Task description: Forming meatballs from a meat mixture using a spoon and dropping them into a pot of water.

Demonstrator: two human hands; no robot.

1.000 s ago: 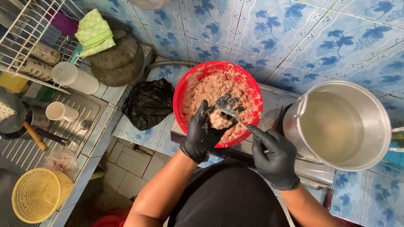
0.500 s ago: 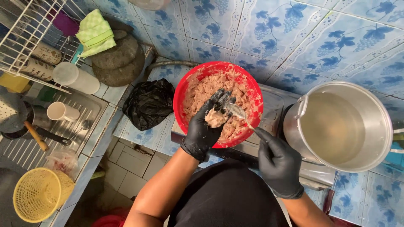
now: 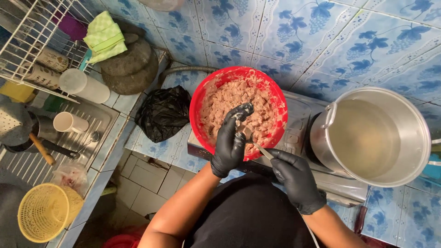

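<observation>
Gloved hands working meat mix in red bowl, surface by tiled wall.
Steel pot (image 3: 376, 135) at right edge; red bowl (image 3: 202, 98) w/ meat mix (image 3: 229, 98) just left of it. Left hand (image 3: 231, 142) grip clenched on mix over bowl's near rim; right hand (image 3: 296, 179) grip grasping spoon (image 3: 257, 146).

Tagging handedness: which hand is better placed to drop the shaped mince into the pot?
Right, probably. The right hand holds the spoon and is on the steel pot side; the left hand is over the red bowl, farther away.
</observation>
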